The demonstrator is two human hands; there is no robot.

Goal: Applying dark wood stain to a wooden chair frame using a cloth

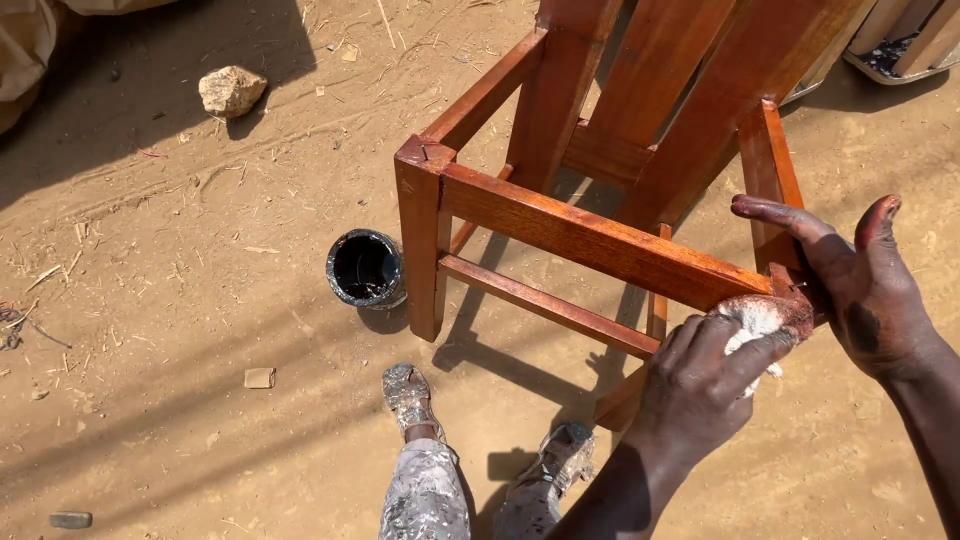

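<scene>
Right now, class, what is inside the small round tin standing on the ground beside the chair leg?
The tin holds something black and glossy, probably a dark liquid; its inner wall is black too. How deep it goes and the tin's bottom cannot be seen.

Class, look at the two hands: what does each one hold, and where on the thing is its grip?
The left hand pinches a stained white rag in its fingertips, pressed to the chair frame. The right hand braces the frame's near corner, fingers spread, not closed.

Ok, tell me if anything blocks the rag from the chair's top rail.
Nothing visible does: the left hand presses the rag against the right end of the rail, with the right hand resting on the corner beside it.
</scene>
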